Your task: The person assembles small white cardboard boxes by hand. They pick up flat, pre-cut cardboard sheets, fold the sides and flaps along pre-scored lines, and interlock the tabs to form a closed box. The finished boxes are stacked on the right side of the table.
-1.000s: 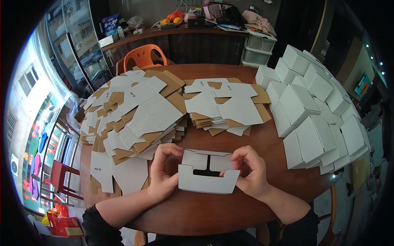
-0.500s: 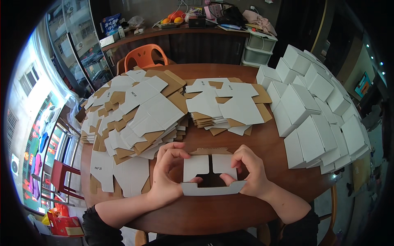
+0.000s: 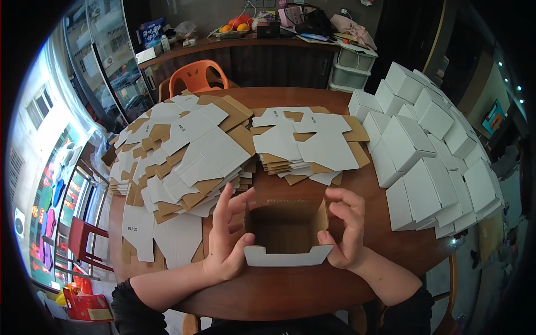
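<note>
A small cardboard box (image 3: 287,259), white outside and brown inside, stands at the table's near side with its top uncovered and its hollow facing up. My left hand (image 3: 226,240) holds its left side, thumb at the near left corner and the fingers raised and spread along the wall. At the opposite side my right hand (image 3: 347,231) holds the box, its thumb on the near right corner and its fingers bent beside the right wall. The box's near wall has a wide notch along its upper edge. Its underside is hidden.
Flat white-and-brown box blanks (image 3: 215,153) lie in a large heap at the left. A smaller stack of blanks (image 3: 329,148) sits behind the box. Folded white boxes (image 3: 410,142) are piled at the right. An orange chair (image 3: 198,75) stands beyond the brown table (image 3: 268,293).
Two white flaps that lay across the box's opening are now out of the way, showing the brown inside. My fingers have moved off them to the box's sides.
</note>
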### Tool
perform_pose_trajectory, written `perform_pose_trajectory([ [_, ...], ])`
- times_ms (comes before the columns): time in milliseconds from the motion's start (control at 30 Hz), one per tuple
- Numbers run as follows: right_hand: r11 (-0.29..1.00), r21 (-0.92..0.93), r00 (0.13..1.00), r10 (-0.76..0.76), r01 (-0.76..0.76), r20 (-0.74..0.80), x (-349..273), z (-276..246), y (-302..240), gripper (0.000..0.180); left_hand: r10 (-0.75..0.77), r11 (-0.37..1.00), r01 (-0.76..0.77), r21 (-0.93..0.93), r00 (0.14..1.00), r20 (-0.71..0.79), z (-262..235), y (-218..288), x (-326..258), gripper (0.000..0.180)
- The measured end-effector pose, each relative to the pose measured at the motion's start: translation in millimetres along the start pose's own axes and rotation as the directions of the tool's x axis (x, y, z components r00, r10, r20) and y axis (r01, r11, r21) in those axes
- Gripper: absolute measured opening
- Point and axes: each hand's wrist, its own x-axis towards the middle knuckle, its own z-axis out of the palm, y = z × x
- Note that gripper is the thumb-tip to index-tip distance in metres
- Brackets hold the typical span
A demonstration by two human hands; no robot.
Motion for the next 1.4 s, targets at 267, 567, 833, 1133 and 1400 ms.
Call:
perform_pose_trajectory([
  [267, 0.992, -0.123, 0.996, 0.046, -0.037, 0.078, 0.0, -5.2, 0.0, 0.031, 0.21, 0.952, -0.231, 0.2, 0.97, 0.121, -11.4, -11.6, 1.6, 0.054],
  [567, 0.998, 0.062, 1.0, -0.006, 0.005, 0.011, -5.9, -8.4, 17.4, 0.054, 0.227, 0.973, -0.229, 0.01, 0.97, 0.089, -10.0, -10.6, 3.8, 0.042],
  [833, 0.995, -0.054, 0.995, 0.078, -0.081, -0.056, -7.0, -4.7, 16.8, 0.034, 0.166, 0.977, -0.177, 0.12, 0.981, 0.102, -9.1, -8.6, 3.4, 0.048],
  [1133, 0.992, -0.074, 0.989, 0.094, -0.103, -0.116, -7.2, -4.7, 9.0, 0.025, 0.207, 0.963, -0.213, 0.166, 0.977, 0.053, -10.5, -11.0, 5.0, 0.058],
  [1400, 0.875, -0.381, 0.952, -0.304, 0.297, 0.045, -5.4, -11.5, -18.9, 0.022, 0.251, 0.923, -0.266, 0.28, 0.964, 0.089, -13.3, -8.4, 1.5, 0.071],
])
